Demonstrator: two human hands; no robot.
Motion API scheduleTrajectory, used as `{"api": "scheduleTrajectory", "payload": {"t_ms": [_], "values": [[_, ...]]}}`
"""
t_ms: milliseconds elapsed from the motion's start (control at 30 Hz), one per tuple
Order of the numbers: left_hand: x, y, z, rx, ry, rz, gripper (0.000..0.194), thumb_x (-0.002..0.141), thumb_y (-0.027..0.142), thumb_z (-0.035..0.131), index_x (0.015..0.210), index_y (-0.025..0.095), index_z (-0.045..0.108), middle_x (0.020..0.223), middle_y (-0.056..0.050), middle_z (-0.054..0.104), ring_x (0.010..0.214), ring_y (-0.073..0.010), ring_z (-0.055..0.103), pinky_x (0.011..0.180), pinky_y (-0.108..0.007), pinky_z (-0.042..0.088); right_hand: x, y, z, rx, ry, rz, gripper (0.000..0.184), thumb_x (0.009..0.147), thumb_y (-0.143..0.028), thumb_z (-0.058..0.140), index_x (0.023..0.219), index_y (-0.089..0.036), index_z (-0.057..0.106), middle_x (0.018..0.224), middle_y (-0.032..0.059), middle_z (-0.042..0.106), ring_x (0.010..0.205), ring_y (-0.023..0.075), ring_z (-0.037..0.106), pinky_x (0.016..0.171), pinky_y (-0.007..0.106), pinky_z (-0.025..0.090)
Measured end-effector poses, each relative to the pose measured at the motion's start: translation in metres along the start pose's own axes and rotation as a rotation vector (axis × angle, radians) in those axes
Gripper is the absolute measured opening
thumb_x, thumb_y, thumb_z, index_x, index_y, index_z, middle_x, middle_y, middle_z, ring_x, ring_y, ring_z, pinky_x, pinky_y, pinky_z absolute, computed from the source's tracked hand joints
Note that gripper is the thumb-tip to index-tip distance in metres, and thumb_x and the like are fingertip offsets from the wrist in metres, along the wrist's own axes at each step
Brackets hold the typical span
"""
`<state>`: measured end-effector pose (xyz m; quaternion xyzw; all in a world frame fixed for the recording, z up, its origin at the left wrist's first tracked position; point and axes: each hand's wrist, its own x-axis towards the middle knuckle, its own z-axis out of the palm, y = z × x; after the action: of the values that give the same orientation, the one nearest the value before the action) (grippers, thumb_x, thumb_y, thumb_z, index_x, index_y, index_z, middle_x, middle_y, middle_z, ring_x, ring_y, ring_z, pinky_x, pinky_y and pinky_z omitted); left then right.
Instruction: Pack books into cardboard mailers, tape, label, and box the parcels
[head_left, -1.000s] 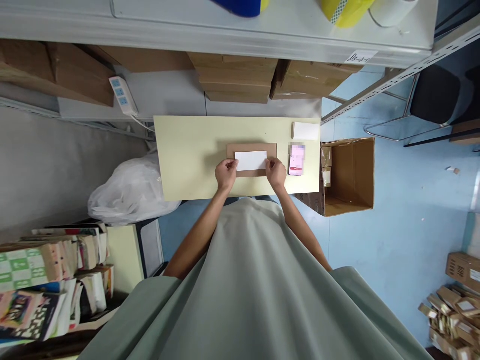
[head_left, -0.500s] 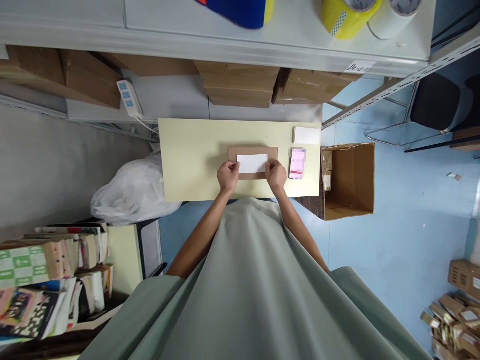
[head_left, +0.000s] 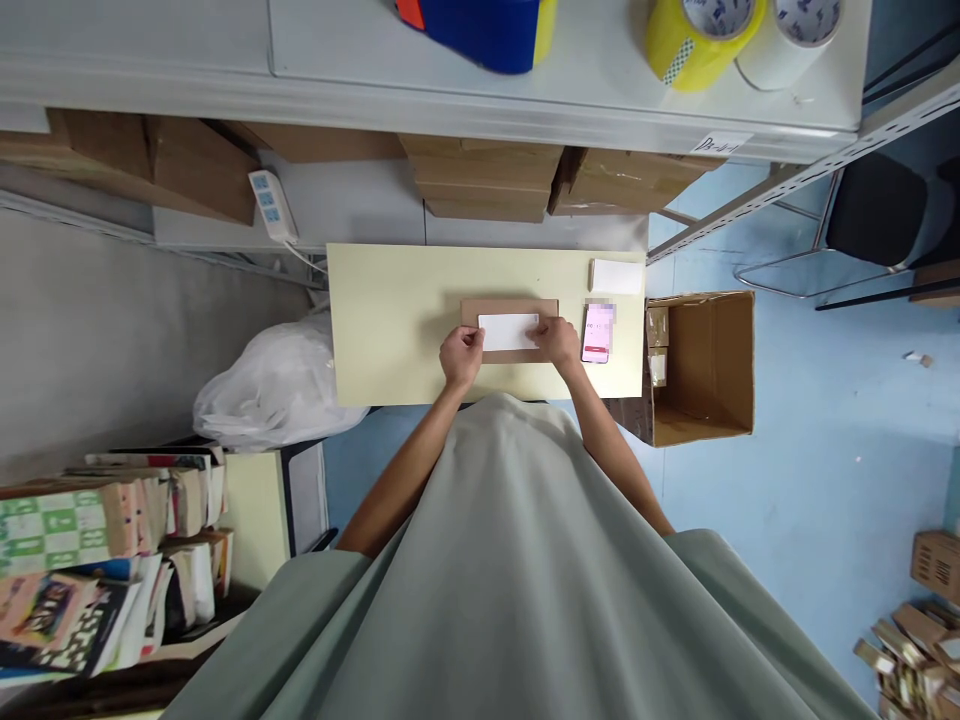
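Left hand (head_left: 460,357), head view: thumb and fingertips are drawn together at the left end of a white slip (head_left: 510,332), apparently pinching its edge. Right hand (head_left: 559,343): fingers lie over the slip's right end; whether they grip or only press cannot be told.

The slip lies lengthwise over a flat brown box (head_left: 510,306), with brown margins showing above and below. The box rests on the desk (head_left: 397,320), slightly right of centre, well clear of the left edge.

Change noted: half a second ago the right fingers were at the slip's right edge; they now reach further onto its face. The left hand remains at its end. In this inspector's judgement, the slip is being settled against the box, with both ends under control.

Also recorded: a white stack (head_left: 617,276) at the desk's far right corner, and a lit phone (head_left: 598,335) nearer, by the right edge.
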<state>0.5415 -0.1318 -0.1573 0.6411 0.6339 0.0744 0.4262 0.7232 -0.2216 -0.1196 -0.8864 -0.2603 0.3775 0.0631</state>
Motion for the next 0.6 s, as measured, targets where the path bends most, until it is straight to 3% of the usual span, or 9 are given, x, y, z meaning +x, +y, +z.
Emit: {"api": "scheduleTrajectory", "payload": {"t_ms": [200, 433, 600], "values": [[0.001, -0.001, 0.0, -0.034, -0.001, 0.001, 0.018, 0.099, 0.037, 0.071, 0.095, 0.02, 0.078, 0.088, -0.004, 0.078, 0.086, -0.0221, 0.071, 0.081, -0.031, 0.048, 0.009, -0.019, 0.002, 0.023, 0.113, -0.018, 0.02, 0.111, -0.036, 0.062, 0.115, -0.026, 0.079, 0.12, 0.0077, 0.084, 0.114, 0.0285, 0.077, 0.096, 0.037, 0.061], [0.005, -0.006, 0.0, -0.051, -0.031, 0.008, 0.02, 0.099, 0.038, 0.071, 0.094, 0.02, 0.078, 0.085, -0.004, 0.076, 0.083, -0.0224, 0.069, 0.079, -0.032, 0.047, -0.008, -0.038, 0.022, -0.167, -0.136, -0.159, 0.014, 0.102, -0.034, 0.075, 0.108, -0.024, 0.082, 0.118, 0.0107, 0.083, 0.112, 0.0295, 0.078, 0.095, 0.035, 0.06], [0.005, -0.007, 0.001, -0.058, -0.042, 0.01, 0.019, 0.099, 0.038, 0.071, 0.095, 0.021, 0.078, 0.088, -0.004, 0.077, 0.085, -0.0224, 0.069, 0.079, -0.032, 0.046, 0.005, -0.062, 0.031, -0.13, -0.085, -0.194, 0.021, 0.109, -0.033, 0.064, 0.114, -0.023, 0.081, 0.121, 0.0119, 0.083, 0.115, 0.0288, 0.077, 0.096, 0.035, 0.059]]}}
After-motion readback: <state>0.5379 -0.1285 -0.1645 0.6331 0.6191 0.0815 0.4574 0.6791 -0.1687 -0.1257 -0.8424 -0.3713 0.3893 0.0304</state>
